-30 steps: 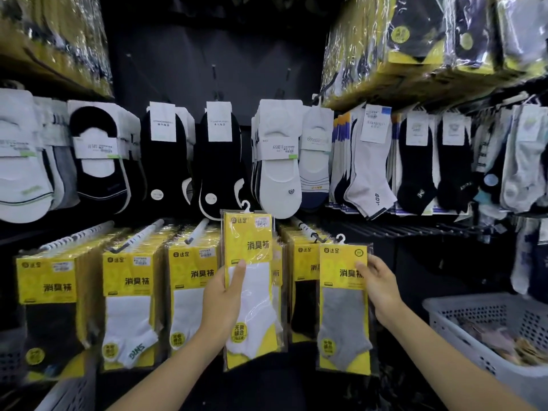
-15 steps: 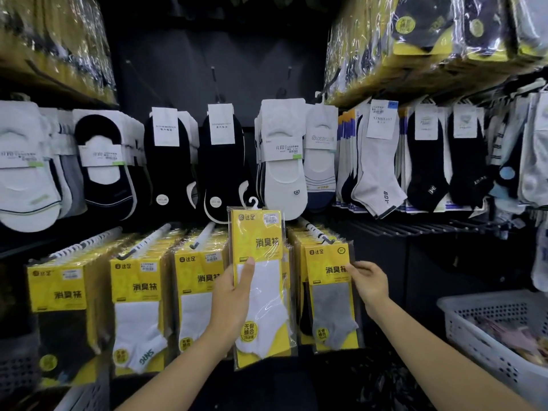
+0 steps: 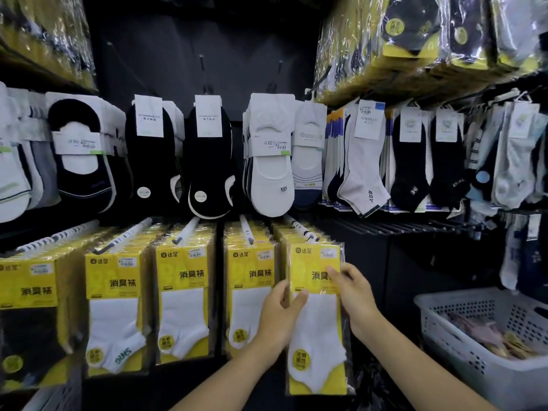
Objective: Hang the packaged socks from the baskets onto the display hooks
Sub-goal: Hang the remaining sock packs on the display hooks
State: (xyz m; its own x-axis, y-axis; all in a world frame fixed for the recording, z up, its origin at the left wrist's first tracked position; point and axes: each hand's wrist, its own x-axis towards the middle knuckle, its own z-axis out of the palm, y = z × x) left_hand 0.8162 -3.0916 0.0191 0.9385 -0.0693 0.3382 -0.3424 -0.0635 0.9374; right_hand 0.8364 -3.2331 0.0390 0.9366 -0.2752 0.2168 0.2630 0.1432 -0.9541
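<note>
White sock pack [image 3: 318,336] shifted to lower centre-right, under end hook [image 3: 300,229]; left hand [image 3: 278,317] grips its left edge; right hand [image 3: 354,295], previously holding a grey pack, pinches the right.

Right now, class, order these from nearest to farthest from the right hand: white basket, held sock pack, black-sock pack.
1. The held sock pack, gripped by the right hand.
2. The white basket, lower right.
3. The black-sock pack, far left.
</note>
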